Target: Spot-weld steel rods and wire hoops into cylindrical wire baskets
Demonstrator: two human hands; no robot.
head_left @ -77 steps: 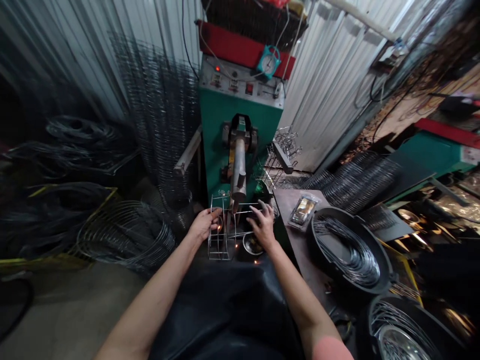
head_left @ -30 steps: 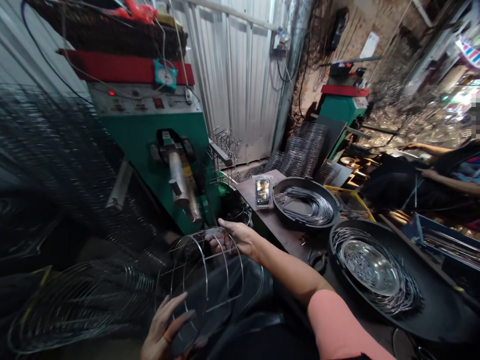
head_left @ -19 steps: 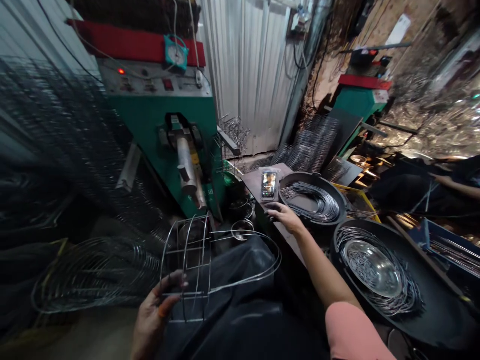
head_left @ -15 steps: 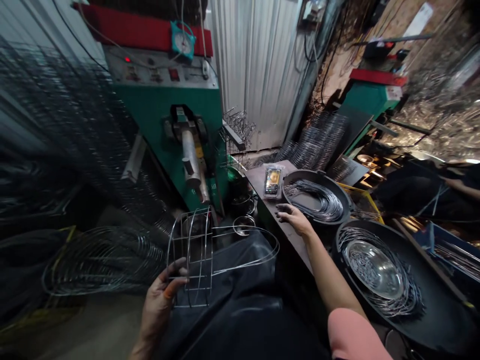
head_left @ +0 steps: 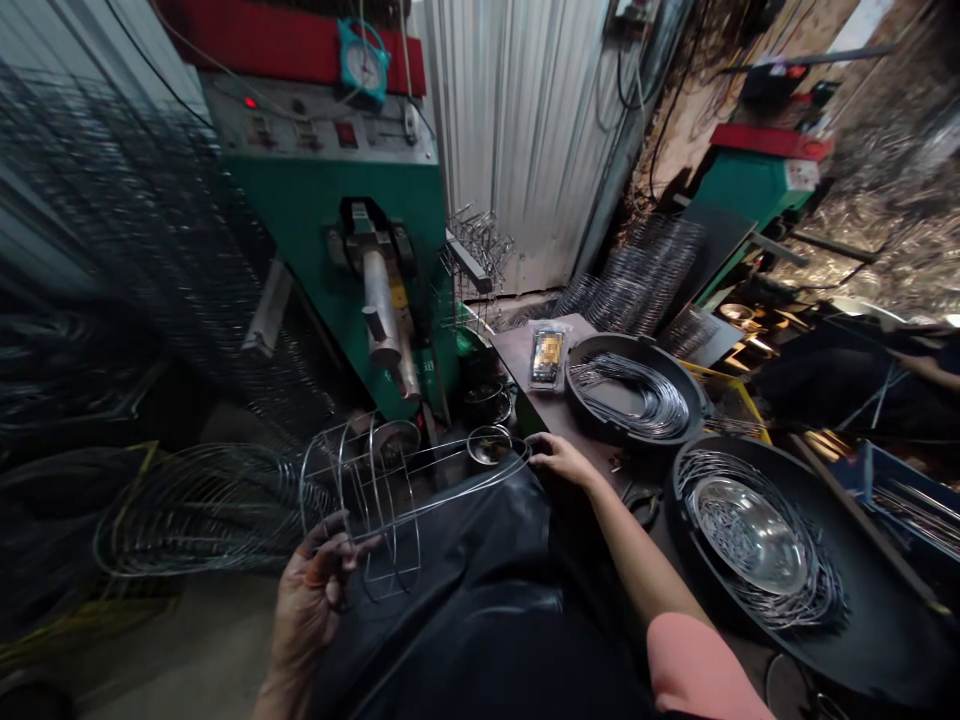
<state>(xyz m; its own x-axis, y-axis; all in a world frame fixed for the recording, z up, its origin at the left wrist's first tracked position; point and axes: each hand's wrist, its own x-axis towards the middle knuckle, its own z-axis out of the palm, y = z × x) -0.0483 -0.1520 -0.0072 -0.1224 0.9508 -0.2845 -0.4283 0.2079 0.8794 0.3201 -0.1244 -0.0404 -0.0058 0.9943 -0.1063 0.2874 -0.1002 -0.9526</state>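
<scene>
My left hand point(head_left: 315, 590), a band of orange on one finger, is closed around the near left side of a wire frame point(head_left: 375, 485). Curved and crossing wires make up this frame, and a long rounded wire loop point(head_left: 465, 487) runs from it to the right above my dark apron point(head_left: 480, 560). At the far end of that loop, the fingertips of my right hand point(head_left: 562, 462) are closed on the wire. Beyond the frame stands a green machine point(head_left: 292, 220) with a cylindrical metal arm point(head_left: 381, 300) pointing toward me.
On the right, a bench point(head_left: 517, 350) carries a phone point(head_left: 546, 357) and a black pan point(head_left: 675, 370) of wire rings. A larger pan point(head_left: 877, 620) holds more wire and a steel bowl point(head_left: 780, 540). Bent wire hoops point(head_left: 202, 510) lie left. Another person's hand point(head_left: 922, 368) is far right.
My right hand has moved left and down from beside the pan to the end of the wire loop and closed on it. The frame has tilted and shifted left with my left hand.
</scene>
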